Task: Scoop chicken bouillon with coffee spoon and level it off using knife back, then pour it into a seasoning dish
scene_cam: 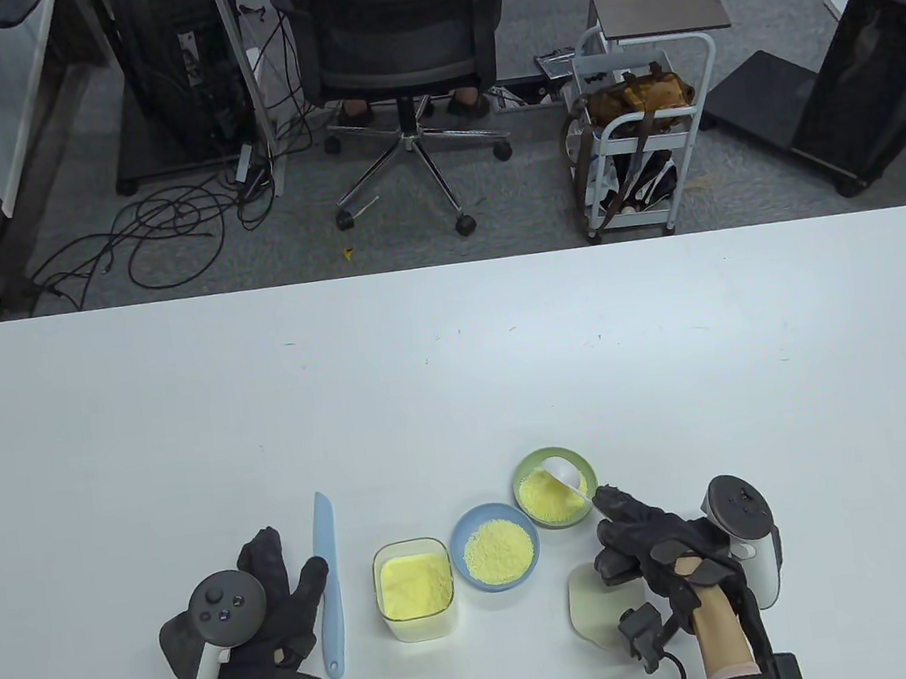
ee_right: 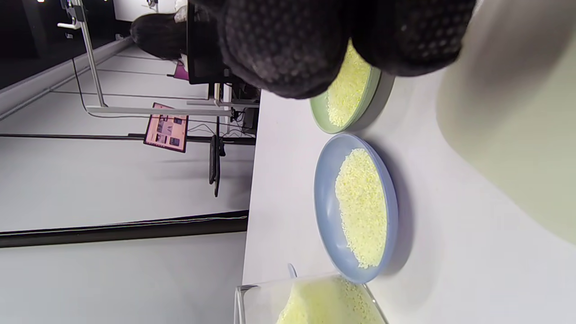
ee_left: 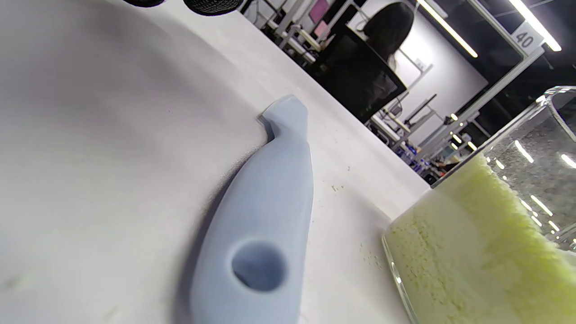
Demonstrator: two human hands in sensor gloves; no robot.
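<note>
My right hand pinches the handle of a white coffee spoon, whose bowl is tipped over the green seasoning dish that holds yellow bouillon. Beside it stands a blue dish of bouillon, and left of that a clear container full of bouillon. A pale blue knife lies flat on the table. My left hand rests open just left of it, thumb beside the blade. The left wrist view shows the knife handle and container. In the right wrist view my fingers hide the spoon above the green dish.
A pale lid lies on the table under my right palm, large and blurred as the lid in the right wrist view. The blue dish sits between green dish and container. Beyond the table's far edge stand an office chair and a cart.
</note>
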